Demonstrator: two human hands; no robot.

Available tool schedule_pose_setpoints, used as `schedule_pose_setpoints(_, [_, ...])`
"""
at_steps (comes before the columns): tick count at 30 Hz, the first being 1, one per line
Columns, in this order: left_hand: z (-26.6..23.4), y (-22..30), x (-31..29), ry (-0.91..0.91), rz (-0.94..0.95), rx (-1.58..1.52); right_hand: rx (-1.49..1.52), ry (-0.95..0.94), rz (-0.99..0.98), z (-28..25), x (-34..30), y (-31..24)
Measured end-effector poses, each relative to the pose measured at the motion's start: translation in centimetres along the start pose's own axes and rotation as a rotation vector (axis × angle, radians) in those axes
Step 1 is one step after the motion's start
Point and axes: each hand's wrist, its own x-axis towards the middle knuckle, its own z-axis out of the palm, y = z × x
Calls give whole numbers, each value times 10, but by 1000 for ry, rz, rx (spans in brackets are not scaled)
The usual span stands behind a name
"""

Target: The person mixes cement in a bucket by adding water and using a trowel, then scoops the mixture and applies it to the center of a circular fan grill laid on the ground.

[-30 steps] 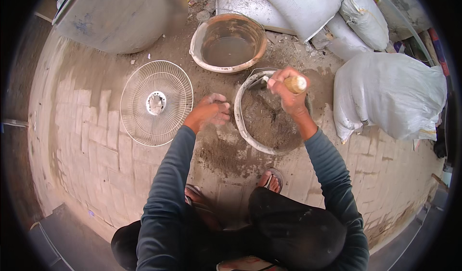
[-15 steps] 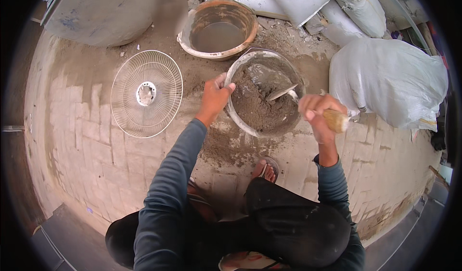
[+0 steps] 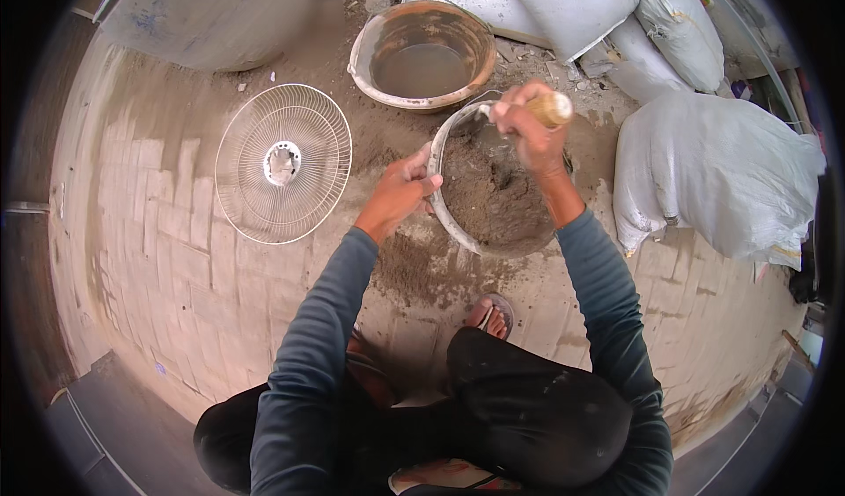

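R hand (image 3: 532, 135) wrapped tight round trowel (image 3: 554, 109) handle; blade hard to make out past my fist. L hand (image 3: 407, 190) pinches bucket (image 3: 446, 218) rim, L side. Tub (image 3: 361, 63) w/ murky liquid (image 3: 421, 69) just beyond, grille (image 3: 294, 149) to L, sack (image 3: 717, 175) to R. Mix (image 3: 500, 205) sits in bucket, b/w my hands.

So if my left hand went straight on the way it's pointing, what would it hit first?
The left rim of the bucket: your left hand touches it now, thumb at the edge. Past that, probably the grey-brown mix inside, though depth is hard to judge.
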Motion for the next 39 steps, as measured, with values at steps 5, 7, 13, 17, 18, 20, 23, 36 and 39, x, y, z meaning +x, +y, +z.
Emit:
schedule_pose_setpoints(5, [-2,-2,3,88,33,71,-63,-279,112,-19,-14,0])
schedule_pose_setpoints(7, [4,3,8,139,-8,66,48,-266,81,-34,-24,-27])
schedule_pose_setpoints(13, [-16,3,2,173,-51,246,156,-169,-132,-28,-71,-101])
schedule_pose_setpoints(17, [-7,7,22,5,6,569,-69,-125,-112,-59,-112,-51])
schedule_pose_setpoints(18, [-8,7,25,-8,29,656,-142,-104,-65,-57,-106,-46])
schedule_pose_setpoints(20, [-14,5,28,3,57,772,-267,-71,32,-45,-91,-41])
schedule_pose_setpoints(23, [-17,-10,11,97,51,693,50,-67,-141,-31,-66,-77])
schedule_pose_setpoints(36, [31,-20,-2,411,342,607,73,220,-73,-48,-71,3])
schedule_pose_setpoints(39, [16,-15,8,352,358,726,106,95,-103,-45,-71,-58])
